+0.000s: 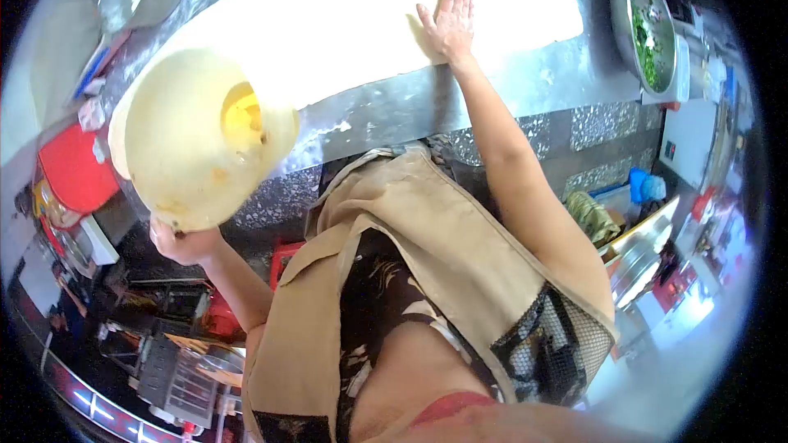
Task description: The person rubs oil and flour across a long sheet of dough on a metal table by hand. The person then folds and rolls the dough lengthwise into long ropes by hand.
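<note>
- Head camera view, far left: a red object (75, 166) is beside the big pale yellow bowl (180, 148).
- The left hand (185, 244) holds this bowl by its lower rim; the fingers are partly hidden. The bowl is tilted, with some yellow content (245, 119) inside.
- A wide white sheet (328, 20) lies on the metal table (377, 102), too bright for seeing its surface.
- The right hand (453, 26) is wide open and holds nothing, palm down on the sheet, thumb apart.
- Far right, a metal bowl (621, 20) has chopped greens (647, 45) in it.
</note>
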